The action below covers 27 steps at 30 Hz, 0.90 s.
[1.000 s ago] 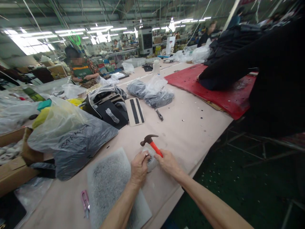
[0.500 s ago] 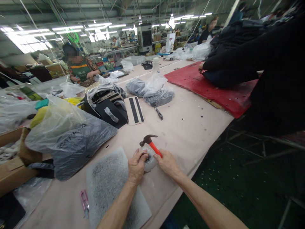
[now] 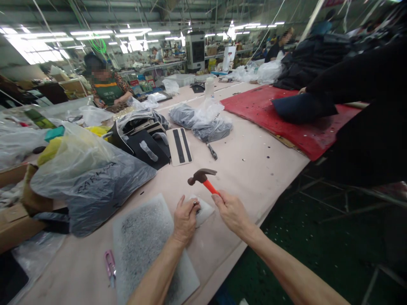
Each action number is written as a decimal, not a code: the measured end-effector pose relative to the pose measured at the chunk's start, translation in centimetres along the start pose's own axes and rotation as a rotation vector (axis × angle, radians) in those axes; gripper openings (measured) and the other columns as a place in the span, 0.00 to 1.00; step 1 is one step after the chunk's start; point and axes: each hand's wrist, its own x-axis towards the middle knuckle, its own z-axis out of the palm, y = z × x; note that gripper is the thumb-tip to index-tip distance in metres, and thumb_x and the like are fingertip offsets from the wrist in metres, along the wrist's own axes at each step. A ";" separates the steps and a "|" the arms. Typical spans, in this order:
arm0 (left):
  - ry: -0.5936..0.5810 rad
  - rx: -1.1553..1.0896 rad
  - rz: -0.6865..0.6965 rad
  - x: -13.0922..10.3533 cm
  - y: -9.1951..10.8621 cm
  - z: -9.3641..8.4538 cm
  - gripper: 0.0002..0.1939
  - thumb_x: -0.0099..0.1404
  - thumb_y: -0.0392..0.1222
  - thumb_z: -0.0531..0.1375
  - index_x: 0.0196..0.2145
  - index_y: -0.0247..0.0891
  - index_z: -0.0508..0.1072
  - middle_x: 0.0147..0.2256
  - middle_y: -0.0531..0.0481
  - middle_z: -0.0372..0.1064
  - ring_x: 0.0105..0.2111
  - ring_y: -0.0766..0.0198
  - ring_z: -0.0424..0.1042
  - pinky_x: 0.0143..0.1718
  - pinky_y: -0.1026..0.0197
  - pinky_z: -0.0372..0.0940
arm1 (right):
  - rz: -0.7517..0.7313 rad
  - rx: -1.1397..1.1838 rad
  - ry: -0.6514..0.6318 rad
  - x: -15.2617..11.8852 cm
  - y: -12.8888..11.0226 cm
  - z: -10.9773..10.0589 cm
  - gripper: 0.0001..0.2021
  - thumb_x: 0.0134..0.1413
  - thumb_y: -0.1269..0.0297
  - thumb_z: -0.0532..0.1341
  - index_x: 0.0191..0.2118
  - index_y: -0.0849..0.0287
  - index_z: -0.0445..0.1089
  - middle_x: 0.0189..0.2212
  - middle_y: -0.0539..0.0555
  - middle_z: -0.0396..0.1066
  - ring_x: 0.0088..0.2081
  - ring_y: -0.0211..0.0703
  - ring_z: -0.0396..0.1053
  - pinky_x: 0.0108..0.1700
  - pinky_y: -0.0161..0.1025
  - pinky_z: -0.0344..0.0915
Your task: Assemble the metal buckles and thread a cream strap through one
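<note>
My right hand (image 3: 231,208) is wrapped round the orange handle of a claw hammer (image 3: 202,175). Its dark head is raised a little above the table, with the round face pointing left and the claw to the right. My left hand (image 3: 185,218) pinches a small metal piece (image 3: 195,203) whose shiny end shows between the fingers; most of it is hidden, so its kind is unclear. Under those fingers lies a small whitish pad (image 3: 205,210) with a dark spot on it. A larger translucent white board (image 3: 159,205), speckled grey, lies beneath my left forearm.
Pink-handled snips (image 3: 110,267) lie left of the board. Beyond are a full plastic bag (image 3: 104,182), a striped beige panel (image 3: 179,146) and a dark-handled tool (image 3: 211,151). At the right a person in black handles dark material on a red mat (image 3: 248,106). Another person sits across the table.
The hammer has risen and moved right, away from my left hand, and the white pad shows more plainly. The person at the right has shifted the dark material on the red mat.
</note>
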 end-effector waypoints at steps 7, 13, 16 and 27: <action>0.007 0.103 0.110 0.0 0.0 0.1 0.07 0.69 0.34 0.53 0.38 0.41 0.71 0.32 0.54 0.75 0.35 0.64 0.75 0.60 0.45 0.57 | -0.365 -0.425 0.000 -3.1 -1.3 -5.2 0.15 0.68 0.57 0.48 0.35 0.57 0.66 0.24 0.50 0.67 0.23 0.39 0.63 0.26 0.38 0.46; -0.006 0.106 0.118 -0.1 -0.2 0.3 0.07 0.69 0.34 0.53 0.39 0.41 0.70 0.36 0.53 0.75 0.38 0.64 0.74 0.61 0.45 0.57 | -0.385 -0.401 0.076 -3.7 -0.9 -4.6 0.15 0.69 0.58 0.46 0.40 0.58 0.66 0.26 0.51 0.70 0.25 0.40 0.67 0.27 0.37 0.50; -0.008 0.127 0.130 -0.1 -0.4 0.4 0.07 0.69 0.34 0.53 0.39 0.42 0.71 0.31 0.54 0.74 0.34 0.64 0.74 0.61 0.46 0.57 | -0.374 -0.485 -0.005 -3.8 -1.2 -4.4 0.13 0.68 0.59 0.47 0.36 0.57 0.65 0.25 0.51 0.70 0.23 0.39 0.65 0.25 0.37 0.47; 0.001 0.141 0.106 0.0 0.0 0.2 0.08 0.68 0.34 0.54 0.40 0.42 0.72 0.34 0.51 0.77 0.41 0.60 0.75 0.59 0.46 0.59 | -0.176 -0.373 -0.100 -3.4 -0.5 -2.6 0.11 0.66 0.58 0.50 0.37 0.54 0.66 0.27 0.52 0.71 0.25 0.42 0.65 0.28 0.39 0.46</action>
